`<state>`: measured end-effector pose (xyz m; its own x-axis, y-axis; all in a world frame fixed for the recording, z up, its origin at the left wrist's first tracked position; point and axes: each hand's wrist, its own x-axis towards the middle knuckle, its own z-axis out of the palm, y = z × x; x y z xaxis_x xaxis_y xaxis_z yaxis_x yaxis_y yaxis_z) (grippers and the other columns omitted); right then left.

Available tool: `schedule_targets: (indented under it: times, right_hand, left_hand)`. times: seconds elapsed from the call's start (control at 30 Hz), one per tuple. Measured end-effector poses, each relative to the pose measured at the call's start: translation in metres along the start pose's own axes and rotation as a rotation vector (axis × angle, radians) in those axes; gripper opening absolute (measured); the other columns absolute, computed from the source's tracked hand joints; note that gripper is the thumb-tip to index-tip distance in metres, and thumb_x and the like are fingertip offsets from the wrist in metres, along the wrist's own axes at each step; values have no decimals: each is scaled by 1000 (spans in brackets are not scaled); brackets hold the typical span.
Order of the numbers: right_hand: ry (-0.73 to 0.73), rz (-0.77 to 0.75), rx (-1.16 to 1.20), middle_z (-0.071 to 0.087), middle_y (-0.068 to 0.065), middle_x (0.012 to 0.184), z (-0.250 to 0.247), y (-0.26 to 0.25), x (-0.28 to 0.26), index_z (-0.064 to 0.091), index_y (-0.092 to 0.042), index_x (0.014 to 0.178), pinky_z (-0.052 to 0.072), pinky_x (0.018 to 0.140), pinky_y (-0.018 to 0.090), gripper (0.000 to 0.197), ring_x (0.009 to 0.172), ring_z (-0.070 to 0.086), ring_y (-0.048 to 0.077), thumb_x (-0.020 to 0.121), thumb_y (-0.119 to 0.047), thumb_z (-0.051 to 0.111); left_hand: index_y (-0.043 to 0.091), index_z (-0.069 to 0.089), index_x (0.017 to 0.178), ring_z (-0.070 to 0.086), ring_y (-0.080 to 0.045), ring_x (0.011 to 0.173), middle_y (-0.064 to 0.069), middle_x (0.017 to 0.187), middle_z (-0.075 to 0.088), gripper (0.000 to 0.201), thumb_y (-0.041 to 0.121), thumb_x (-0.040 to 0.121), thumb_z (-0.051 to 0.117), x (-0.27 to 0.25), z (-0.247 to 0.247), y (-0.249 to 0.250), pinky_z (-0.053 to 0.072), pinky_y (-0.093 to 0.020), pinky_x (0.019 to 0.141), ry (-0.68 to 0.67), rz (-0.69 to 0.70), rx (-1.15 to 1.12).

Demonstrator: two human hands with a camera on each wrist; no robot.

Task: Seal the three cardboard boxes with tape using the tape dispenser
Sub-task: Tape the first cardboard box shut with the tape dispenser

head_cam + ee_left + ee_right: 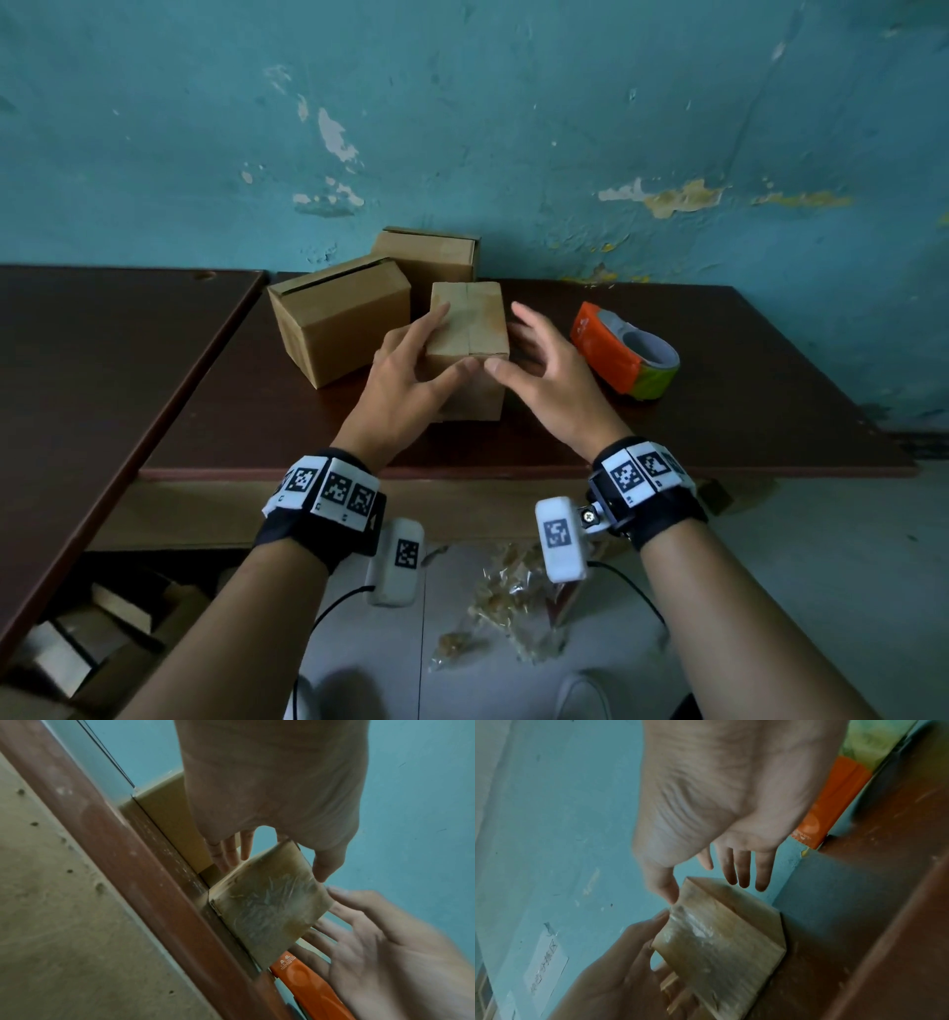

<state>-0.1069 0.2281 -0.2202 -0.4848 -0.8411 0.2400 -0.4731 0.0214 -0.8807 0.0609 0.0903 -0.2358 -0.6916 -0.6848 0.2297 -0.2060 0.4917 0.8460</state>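
A small cardboard box (475, 316) (267, 908) (718, 943) stands upright on the dark table (667, 421), with clear tape shining across its top seam and front. My left hand (411, 360) (270, 780) lies along the box's left side with straight fingers, its thumb on the front top edge. On the box's right my right hand (534, 365) (718, 791) is spread, thumb tip at the same edge beside the left thumb. Behind are two more boxes (339, 318) (431, 257) with gaping top flaps. The orange tape dispenser (616, 349) (303, 977) (831, 801) lies on the table at right, untouched.
A second dark table (102, 334) adjoins on the left. The teal wall stands close behind the boxes. On the floor below lie a clear plastic bag (503, 601) and wooden blocks (102, 616).
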Motion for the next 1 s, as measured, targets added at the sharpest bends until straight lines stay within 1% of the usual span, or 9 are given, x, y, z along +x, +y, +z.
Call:
schedule_targets:
  times: [0.13, 0.23, 0.33, 0.43, 0.6, 0.7, 0.8, 0.9, 1.0]
  right_hand:
    - [345, -11, -236, 68, -3, 135, -26, 5, 5, 59, -20, 145, 50, 106, 31, 52, 124, 62, 9, 97, -35, 73]
    - [521, 43, -557, 71, 3, 122, -46, 13, 3, 67, -15, 131, 52, 98, 36, 39, 114, 66, 22, 95, -28, 73]
    - [490, 158, -771, 69, 13, 121, -57, 22, 1, 66, -10, 131, 48, 106, 50, 42, 114, 64, 33, 93, -27, 74]
    - [475, 230, -894, 69, 13, 125, -60, 27, 0, 65, -12, 132, 39, 116, 56, 43, 120, 62, 34, 93, -28, 75]
    - [464, 336, -873, 69, 11, 129, -55, 31, 1, 64, -13, 128, 21, 126, 65, 40, 130, 61, 32, 95, -31, 76]
    - [445, 332, -906, 72, 11, 124, -56, 34, 3, 67, -13, 124, 24, 125, 66, 32, 127, 63, 32, 97, -30, 74]
    - [420, 360, -870, 72, 10, 125, -62, 34, 8, 68, -14, 123, 21, 127, 62, 27, 127, 63, 31, 100, -29, 70]
    - [423, 343, -821, 73, 11, 120, -67, 26, 16, 68, -15, 122, 19, 128, 58, 25, 123, 65, 32, 102, -31, 67]
    - [475, 205, -720, 71, 5, 102, -78, 15, 24, 69, -18, 109, 31, 122, 59, 12, 110, 67, 34, 101, -28, 68]
  left_hand:
    - [63, 30, 155, 32, -27, 149, 6, 160, 35, 79, 81, 82, 56, -2, -9, 5, 40, -60, 118, 22, -2, 16]
    - [62, 32, 155, 32, -26, 150, 7, 160, 36, 76, 79, 85, 56, -2, -14, 4, 40, -59, 118, 41, 2, -5]
    - [61, 36, 154, 36, -23, 148, 7, 157, 39, 74, 78, 85, 56, -1, -16, 3, 42, -57, 118, 42, -7, -21]
    - [58, 38, 154, 38, -20, 145, 7, 155, 41, 72, 76, 86, 56, 0, -18, 5, 43, -56, 116, 42, 3, -28]
    - [52, 44, 154, 34, -21, 149, 5, 159, 40, 71, 74, 87, 55, 2, -16, 11, 42, -49, 117, 24, 8, -8]
    - [44, 49, 153, 30, -24, 152, 3, 161, 40, 63, 65, 95, 58, 7, -16, 18, 34, -41, 114, 9, 34, 48]
    - [41, 55, 148, 36, -24, 148, 2, 155, 45, 67, 73, 89, 55, 18, -22, 28, 39, -51, 118, 4, 63, 71]
    - [43, 58, 144, 41, -25, 142, 3, 149, 50, 66, 76, 87, 53, 34, -28, 35, 43, -57, 114, -2, 95, 83]
    - [44, 62, 139, 52, -20, 135, 8, 142, 59, 55, 71, 91, 56, 48, -29, 33, 49, -54, 111, 29, 123, -12]
